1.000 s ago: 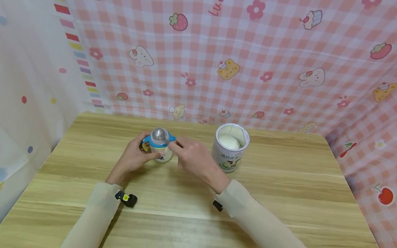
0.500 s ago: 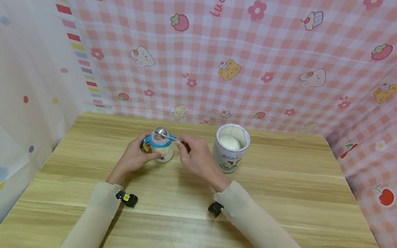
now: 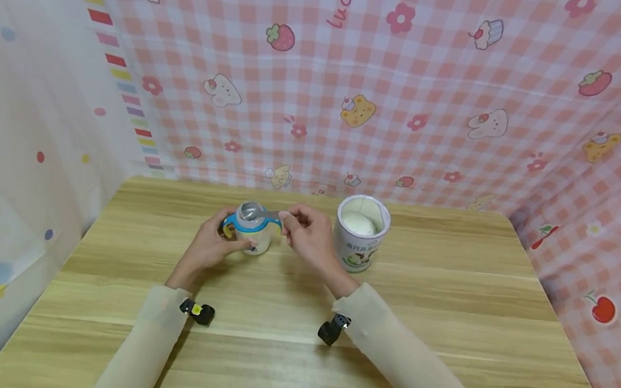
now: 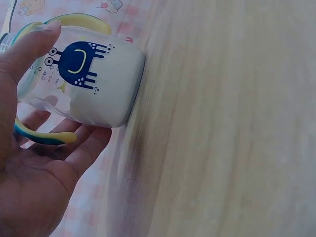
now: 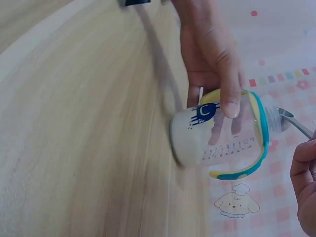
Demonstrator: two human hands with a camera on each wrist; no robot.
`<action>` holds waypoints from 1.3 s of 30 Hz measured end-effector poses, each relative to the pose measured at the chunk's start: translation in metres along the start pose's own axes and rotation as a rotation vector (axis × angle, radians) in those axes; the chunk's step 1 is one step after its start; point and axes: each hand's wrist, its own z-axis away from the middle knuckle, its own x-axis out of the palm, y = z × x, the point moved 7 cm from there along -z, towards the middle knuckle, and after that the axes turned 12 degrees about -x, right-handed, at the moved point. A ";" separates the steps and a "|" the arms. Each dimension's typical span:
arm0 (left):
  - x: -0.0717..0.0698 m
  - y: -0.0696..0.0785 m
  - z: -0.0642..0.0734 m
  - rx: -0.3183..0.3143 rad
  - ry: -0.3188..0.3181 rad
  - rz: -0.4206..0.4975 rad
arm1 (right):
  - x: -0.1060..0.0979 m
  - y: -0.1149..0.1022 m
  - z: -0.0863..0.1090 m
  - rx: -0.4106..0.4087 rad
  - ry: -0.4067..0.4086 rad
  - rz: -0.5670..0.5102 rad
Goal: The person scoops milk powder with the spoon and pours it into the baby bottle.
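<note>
A clear baby bottle (image 3: 258, 241) with blue and yellow side handles stands upright on the wooden table. White contents fill its lower part, under a dark blue printed creature (image 4: 79, 64) seen in the left wrist view. My left hand (image 3: 208, 250) grips the bottle from the left, thumb across its front and fingers behind. In my right hand (image 3: 309, 233), thumb and fingers pinch the handle of a metal spoon (image 3: 251, 212). The spoon's hollow faces up at the bottle's open mouth; the right wrist view shows its bowl at the clear neck (image 5: 273, 113).
Right of my right hand stands an open white can (image 3: 355, 251) with white powder heaped inside. The wooden table (image 3: 444, 299) ends at a pink checked cloth (image 3: 318, 86) behind. Black wrist cameras (image 3: 202, 312) stick out from both sleeves.
The spoon has turned over: its rounded back faced up, and now its hollow does. My right hand has rolled and shifted slightly right. My left hand and the bottle stay in place.
</note>
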 end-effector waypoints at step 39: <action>-0.021 0.058 0.018 0.225 0.023 0.213 | -0.078 -0.032 0.001 0.047 0.157 -0.288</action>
